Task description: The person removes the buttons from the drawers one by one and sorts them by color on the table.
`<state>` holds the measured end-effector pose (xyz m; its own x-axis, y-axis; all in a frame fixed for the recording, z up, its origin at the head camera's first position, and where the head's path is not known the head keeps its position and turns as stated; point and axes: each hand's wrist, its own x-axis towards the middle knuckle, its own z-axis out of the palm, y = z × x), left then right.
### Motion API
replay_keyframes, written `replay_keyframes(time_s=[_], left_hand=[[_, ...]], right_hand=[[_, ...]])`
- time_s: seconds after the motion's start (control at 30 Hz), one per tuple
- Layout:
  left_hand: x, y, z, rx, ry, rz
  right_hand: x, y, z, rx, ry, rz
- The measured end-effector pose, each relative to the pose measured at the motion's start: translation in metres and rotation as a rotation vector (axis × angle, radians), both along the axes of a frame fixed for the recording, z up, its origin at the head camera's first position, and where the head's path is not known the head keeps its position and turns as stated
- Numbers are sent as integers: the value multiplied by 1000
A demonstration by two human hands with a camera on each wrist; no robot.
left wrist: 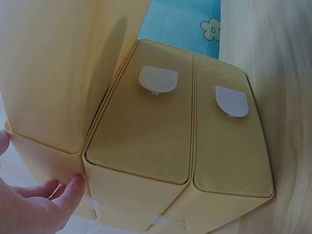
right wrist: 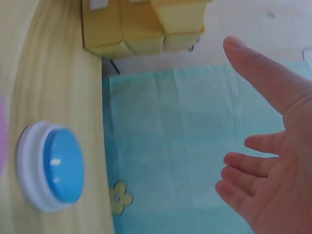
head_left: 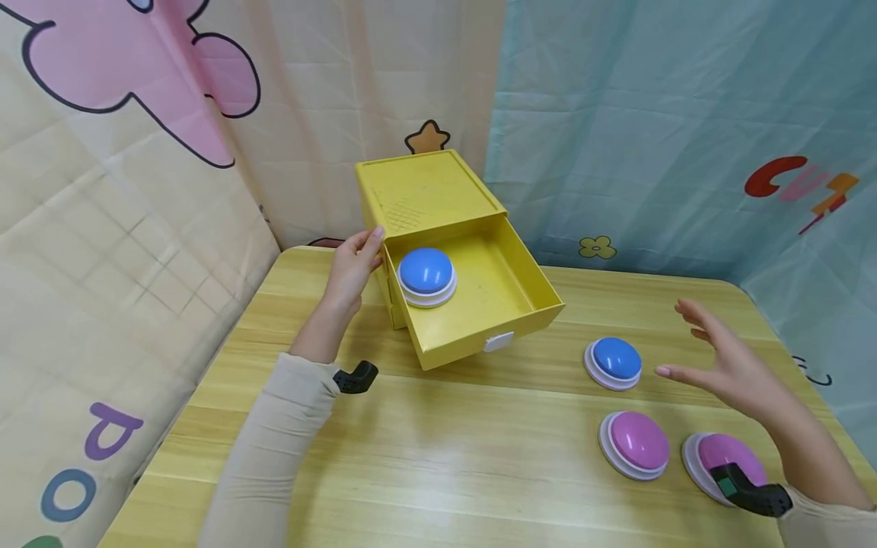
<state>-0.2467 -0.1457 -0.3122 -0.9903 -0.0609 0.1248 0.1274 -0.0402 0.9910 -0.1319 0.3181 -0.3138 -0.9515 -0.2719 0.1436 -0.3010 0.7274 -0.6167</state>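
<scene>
A yellow drawer cabinet (head_left: 428, 190) stands at the back of the table with its top drawer (head_left: 489, 285) pulled out. In that drawer, by its left wall, sits a push-button light with a blue dome (head_left: 426, 271). My left hand (head_left: 352, 270) holds the cabinet's left side near the upper front corner. My right hand (head_left: 729, 365) is in the air at the right, thumb and fingers spread apart, holding nothing. Nearest to it, on the table, is another blue-domed button (head_left: 617, 358).
Two pink-domed buttons (head_left: 639, 441) lie at the front right, one partly behind the black right wrist camera (head_left: 750, 491). Below the pulled-out drawer, two closed drawers (left wrist: 141, 117) have white handles. Printed curtains (head_left: 617, 137) hang behind the wooden table (head_left: 438, 457).
</scene>
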Motion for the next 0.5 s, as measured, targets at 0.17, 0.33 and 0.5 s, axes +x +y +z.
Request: replay_keyframes(time_s=[0.17,0.33,0.5], left_hand=[[1,0,-1,8,-2,8],[0,1,0,8,-3,7],[0,1,1,10,-9,14]], right_hand=[[-23,-35,26,26,43,87],[-43,-73,54,63,53,185],[-65,-111,79,89,58,318]])
